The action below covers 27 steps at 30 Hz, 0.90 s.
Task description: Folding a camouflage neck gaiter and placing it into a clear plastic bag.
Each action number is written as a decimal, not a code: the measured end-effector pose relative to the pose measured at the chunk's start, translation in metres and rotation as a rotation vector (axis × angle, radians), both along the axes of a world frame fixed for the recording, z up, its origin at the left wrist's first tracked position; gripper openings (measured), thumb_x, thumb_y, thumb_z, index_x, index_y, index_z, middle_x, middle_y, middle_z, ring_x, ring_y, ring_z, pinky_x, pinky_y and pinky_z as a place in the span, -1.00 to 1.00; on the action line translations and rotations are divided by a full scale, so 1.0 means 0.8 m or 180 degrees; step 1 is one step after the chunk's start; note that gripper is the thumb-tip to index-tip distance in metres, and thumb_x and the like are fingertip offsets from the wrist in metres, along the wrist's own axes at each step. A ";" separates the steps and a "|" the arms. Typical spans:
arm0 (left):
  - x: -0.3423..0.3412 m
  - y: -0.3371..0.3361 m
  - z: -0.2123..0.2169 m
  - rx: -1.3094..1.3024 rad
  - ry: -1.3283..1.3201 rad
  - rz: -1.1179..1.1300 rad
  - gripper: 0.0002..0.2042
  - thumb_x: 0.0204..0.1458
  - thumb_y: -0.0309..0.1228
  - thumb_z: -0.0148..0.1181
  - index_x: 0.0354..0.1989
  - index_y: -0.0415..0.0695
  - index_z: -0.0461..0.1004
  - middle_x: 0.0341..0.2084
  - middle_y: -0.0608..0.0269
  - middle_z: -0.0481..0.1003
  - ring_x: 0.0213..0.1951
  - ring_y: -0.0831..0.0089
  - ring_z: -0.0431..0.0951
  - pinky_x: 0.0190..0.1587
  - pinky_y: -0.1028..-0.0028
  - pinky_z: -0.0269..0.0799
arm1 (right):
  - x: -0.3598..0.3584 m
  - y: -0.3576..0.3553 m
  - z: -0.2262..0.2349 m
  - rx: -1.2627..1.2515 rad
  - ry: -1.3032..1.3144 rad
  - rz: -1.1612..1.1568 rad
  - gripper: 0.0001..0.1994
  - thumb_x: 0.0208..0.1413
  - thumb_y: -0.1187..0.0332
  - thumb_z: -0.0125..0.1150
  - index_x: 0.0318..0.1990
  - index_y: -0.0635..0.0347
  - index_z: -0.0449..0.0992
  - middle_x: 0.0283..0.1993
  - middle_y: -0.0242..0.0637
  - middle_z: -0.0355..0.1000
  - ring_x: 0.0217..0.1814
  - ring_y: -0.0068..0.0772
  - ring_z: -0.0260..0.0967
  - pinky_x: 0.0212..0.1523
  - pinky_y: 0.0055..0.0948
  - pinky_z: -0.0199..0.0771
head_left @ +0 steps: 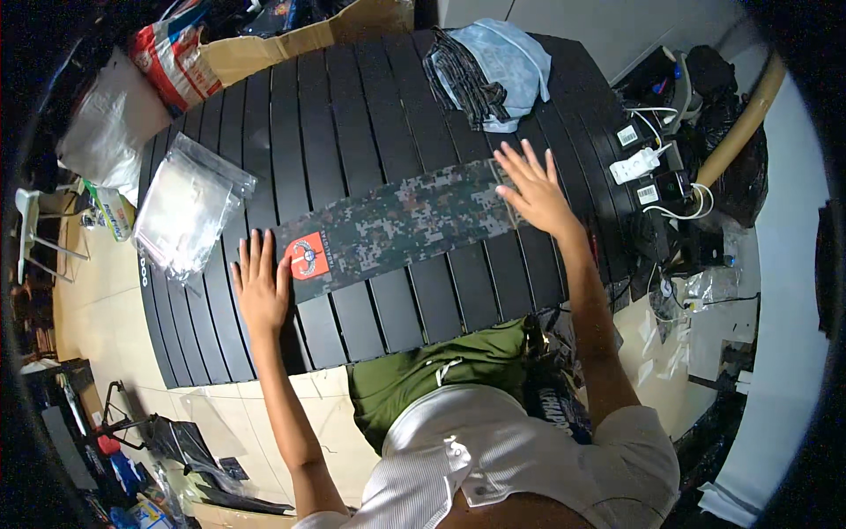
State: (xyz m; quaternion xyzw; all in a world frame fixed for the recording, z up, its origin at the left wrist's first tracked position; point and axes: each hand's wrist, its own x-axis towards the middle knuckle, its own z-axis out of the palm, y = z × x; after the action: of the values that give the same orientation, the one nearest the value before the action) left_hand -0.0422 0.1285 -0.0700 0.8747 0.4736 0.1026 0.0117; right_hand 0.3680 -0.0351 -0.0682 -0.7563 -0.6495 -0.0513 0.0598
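A long flat strip of camouflage fabric [414, 220] lies spread across a black slatted table [361, 115]. Near its left end is an orange-red emblem patch [308, 256]. My left hand [262, 286] rests flat by that end, fingers stretched out, with the thumb beside the patch. At the strip's right end my right hand [539, 194] lies palm down with its fingers spread, touching the fabric's edge. Neither hand grips anything.
Clear plastic bags [189, 207] lie stacked on the table's left side. A folded pile of dark and light blue cloth [493, 70] sits at the far edge. White chargers and cables [634, 165] crowd the right edge. A cardboard box [264, 55] stands beyond the table.
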 end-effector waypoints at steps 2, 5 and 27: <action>-0.012 0.006 -0.005 -0.0146 -0.0229 0.0053 -0.57 0.12 -0.20 -0.23 0.17 0.00 0.13 0.20 0.23 0.04 0.25 0.29 -0.08 0.22 0.22 -0.24 | 0.014 -0.005 -0.008 0.0160 -0.0039 -0.0069 -0.48 0.11 0.00 -0.19 0.18 0.00 0.11 0.30 -0.33 -0.09 0.36 -0.15 -0.29 0.27 -0.02 -0.45; -0.021 0.012 -0.011 -0.0448 -0.1642 0.0166 -0.65 0.11 -0.34 -0.17 0.07 -0.15 0.24 0.14 0.06 0.12 0.19 0.19 0.07 0.18 0.34 -0.07 | 0.022 -0.019 -0.018 0.1383 0.0374 -0.0802 -0.67 0.04 0.30 0.03 -0.01 0.13 0.34 0.09 -0.18 0.21 0.19 -0.16 0.03 0.16 -0.17 -0.05; -0.028 0.054 -0.006 -0.0949 -0.2106 0.0780 -0.86 -0.05 -0.44 0.11 -0.32 -0.20 0.43 -0.37 0.16 0.44 -0.21 0.34 0.36 -0.09 0.43 0.19 | 0.031 0.009 0.005 0.1559 0.1254 -0.1326 -0.85 -0.01 0.34 0.11 -0.39 0.24 0.47 -0.27 -0.18 0.41 -0.22 -0.17 0.34 -0.18 -0.35 0.30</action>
State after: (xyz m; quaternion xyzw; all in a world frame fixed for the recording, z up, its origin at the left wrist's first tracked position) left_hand -0.0646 0.1716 -0.0745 0.7198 0.5550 0.3100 0.2787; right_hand 0.3928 -0.0278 -0.0645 -0.8308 -0.4263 -0.0698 0.3510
